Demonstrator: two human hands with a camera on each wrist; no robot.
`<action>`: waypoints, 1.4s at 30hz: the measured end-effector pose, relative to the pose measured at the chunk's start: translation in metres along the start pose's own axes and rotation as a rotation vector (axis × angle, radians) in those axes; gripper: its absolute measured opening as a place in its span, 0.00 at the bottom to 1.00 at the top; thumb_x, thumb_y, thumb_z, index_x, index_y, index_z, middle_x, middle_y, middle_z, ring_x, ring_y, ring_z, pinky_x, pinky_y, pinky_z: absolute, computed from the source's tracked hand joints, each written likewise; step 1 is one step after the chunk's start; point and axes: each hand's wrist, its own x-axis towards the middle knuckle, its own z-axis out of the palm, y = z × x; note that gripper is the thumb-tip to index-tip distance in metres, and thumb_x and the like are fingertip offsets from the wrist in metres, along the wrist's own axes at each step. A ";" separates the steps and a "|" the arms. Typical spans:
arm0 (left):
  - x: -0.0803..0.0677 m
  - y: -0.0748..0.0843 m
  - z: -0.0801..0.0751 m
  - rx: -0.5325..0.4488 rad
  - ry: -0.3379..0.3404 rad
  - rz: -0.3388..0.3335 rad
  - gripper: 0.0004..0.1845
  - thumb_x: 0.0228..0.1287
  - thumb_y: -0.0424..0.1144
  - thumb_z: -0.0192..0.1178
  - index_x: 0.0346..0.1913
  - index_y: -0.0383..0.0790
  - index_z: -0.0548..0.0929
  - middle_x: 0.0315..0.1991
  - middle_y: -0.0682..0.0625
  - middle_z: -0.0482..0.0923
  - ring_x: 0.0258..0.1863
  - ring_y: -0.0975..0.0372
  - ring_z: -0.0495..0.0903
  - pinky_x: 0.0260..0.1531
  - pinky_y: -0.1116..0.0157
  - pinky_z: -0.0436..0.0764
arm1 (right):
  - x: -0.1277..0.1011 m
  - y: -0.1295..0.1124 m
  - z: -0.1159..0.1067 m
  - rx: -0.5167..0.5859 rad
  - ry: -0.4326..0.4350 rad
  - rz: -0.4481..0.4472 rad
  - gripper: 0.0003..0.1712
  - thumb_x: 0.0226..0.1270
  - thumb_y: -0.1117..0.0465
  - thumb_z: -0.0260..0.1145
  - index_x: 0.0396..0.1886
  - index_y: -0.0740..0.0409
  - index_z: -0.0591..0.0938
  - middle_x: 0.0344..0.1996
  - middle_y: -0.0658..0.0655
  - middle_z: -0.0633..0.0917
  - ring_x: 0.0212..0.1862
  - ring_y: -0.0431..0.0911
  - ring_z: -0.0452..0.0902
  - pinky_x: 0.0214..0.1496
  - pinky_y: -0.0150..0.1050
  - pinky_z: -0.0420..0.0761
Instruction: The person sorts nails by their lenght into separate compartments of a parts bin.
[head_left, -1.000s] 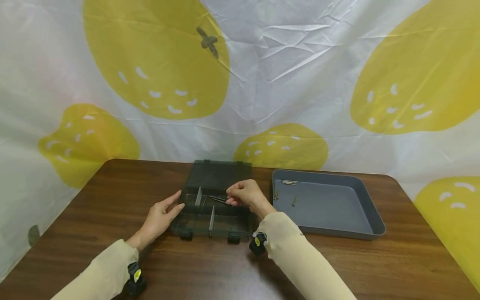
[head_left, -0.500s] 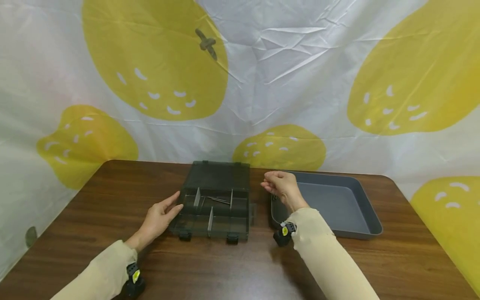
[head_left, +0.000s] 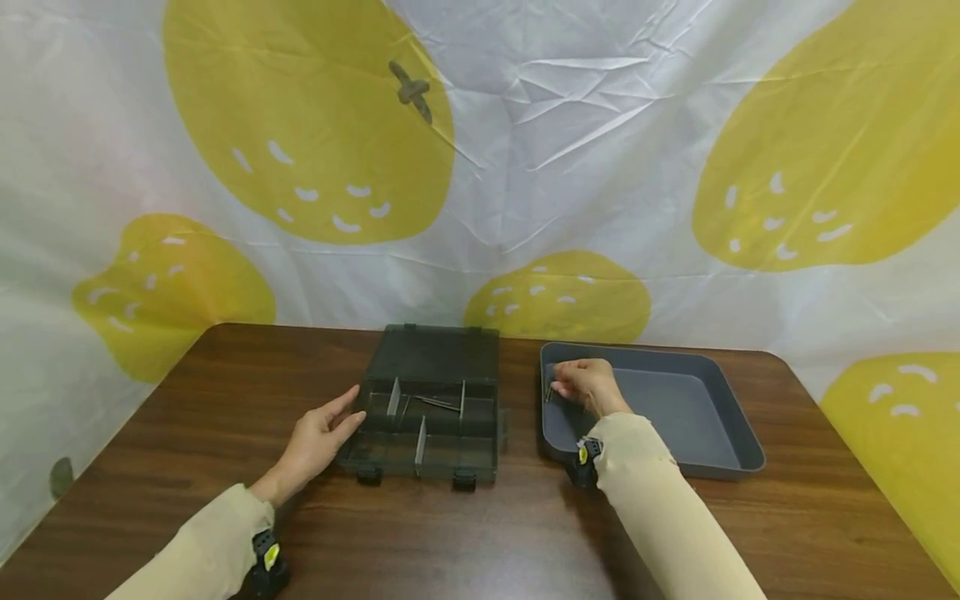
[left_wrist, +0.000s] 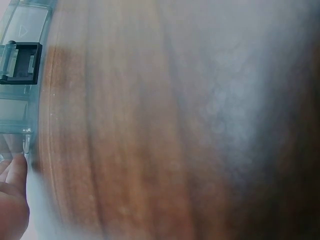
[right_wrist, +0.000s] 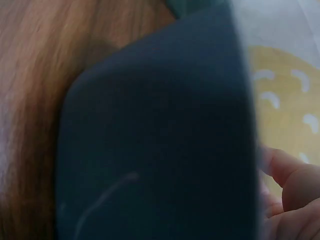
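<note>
Metal pins (head_left: 550, 392), thin and small, lie at the near-left corner of a grey tray (head_left: 720, 367) on the right of a brown wooden table (head_left: 187, 400), and the head view shows the right hand (head_left: 588, 383) lowered over them with its fingers curled down; whether it already pinches a pin I cannot tell, because the fingers cover the spot. To the left of the tray, apart from it, sits an open smoky-clear compartment box (head_left: 423, 433) with upright dividers and a few more pins (head_left: 438, 402) in a rear middle cell. The left hand (head_left: 318, 437) rests against the box's left wall with fingers straight and relaxed, holding nothing. A pin this slender could slip from a shallow pinch and roll on the table, or be dropped in the wrong cell, and the box could slide if the left hand eases off. The left wrist view, blurred, shows the table grain (left_wrist: 150, 120), the box's edge with a dark latch (left_wrist: 20, 62), and a fingertip (left_wrist: 15, 175) beside it. The right wrist view, also blurred, shows the tray's dark wall (right_wrist: 160, 140) close up and curled fingers (right_wrist: 290, 185) at the right; no pin is visible there.
</note>
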 end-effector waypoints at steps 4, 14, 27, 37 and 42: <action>-0.001 0.003 -0.001 -0.007 0.001 -0.002 0.29 0.70 0.41 0.54 0.69 0.34 0.62 0.67 0.39 0.62 0.63 0.48 0.68 0.55 0.53 0.74 | 0.007 0.008 0.000 -0.028 -0.010 -0.007 0.08 0.64 0.75 0.56 0.41 0.76 0.75 0.13 0.48 0.76 0.14 0.33 0.74 0.18 0.23 0.75; -0.001 0.002 0.000 -0.001 0.004 0.002 0.29 0.70 0.41 0.54 0.69 0.34 0.62 0.68 0.39 0.62 0.63 0.48 0.68 0.55 0.53 0.74 | 0.013 0.017 0.005 -0.083 -0.010 0.012 0.03 0.62 0.75 0.56 0.34 0.72 0.76 0.10 0.48 0.75 0.11 0.33 0.73 0.16 0.24 0.74; -0.001 0.003 0.000 -0.007 0.008 0.001 0.29 0.70 0.41 0.53 0.69 0.34 0.62 0.68 0.39 0.62 0.63 0.48 0.68 0.56 0.54 0.74 | 0.024 0.023 0.007 -0.191 0.002 -0.001 0.11 0.61 0.75 0.57 0.41 0.81 0.78 0.11 0.50 0.77 0.12 0.34 0.73 0.16 0.25 0.74; -0.001 0.005 -0.001 -0.013 0.015 0.003 0.28 0.70 0.41 0.53 0.69 0.34 0.63 0.67 0.39 0.62 0.63 0.47 0.68 0.56 0.53 0.73 | 0.015 0.019 0.011 -0.245 0.032 0.003 0.13 0.61 0.74 0.57 0.43 0.80 0.78 0.08 0.47 0.74 0.10 0.32 0.70 0.15 0.23 0.72; -0.001 0.004 -0.001 -0.009 0.014 0.007 0.28 0.70 0.40 0.53 0.69 0.33 0.63 0.67 0.38 0.62 0.63 0.47 0.68 0.56 0.52 0.73 | 0.017 0.019 0.012 -0.233 0.025 0.010 0.11 0.61 0.75 0.56 0.42 0.78 0.78 0.10 0.48 0.74 0.10 0.32 0.70 0.14 0.23 0.71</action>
